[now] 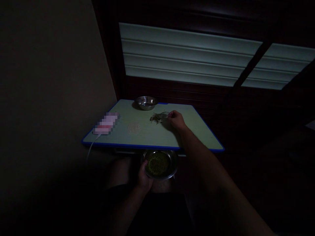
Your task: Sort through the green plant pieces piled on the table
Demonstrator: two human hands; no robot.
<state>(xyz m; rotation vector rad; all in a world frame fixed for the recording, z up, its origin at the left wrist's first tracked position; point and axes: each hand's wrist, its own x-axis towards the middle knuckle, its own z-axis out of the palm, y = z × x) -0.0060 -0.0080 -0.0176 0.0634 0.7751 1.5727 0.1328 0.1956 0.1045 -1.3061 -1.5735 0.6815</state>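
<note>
My left hand (144, 177) grips the near left rim of a metal bowl (173, 167), with the thumb over the edge. Small green grains, which look like mung beans (158, 164), lie in this bowl, below the table's front edge. Over the table, my right hand (176, 120) is closed in a pinch beside a small scattered heap of dark grains (156, 118). A faint, see-through edge shows at its fingertips, too dim to name. Left of the heap lies a thin patch of pale grains (134, 128).
The light green table (197, 131) has a blue rim. At its back left stands a second metal bowl (146, 103). A pink phone-like object (107, 123), blurred out, lies at the left with a white cable (91, 147). A wall and slatted panels (184, 54) border the table.
</note>
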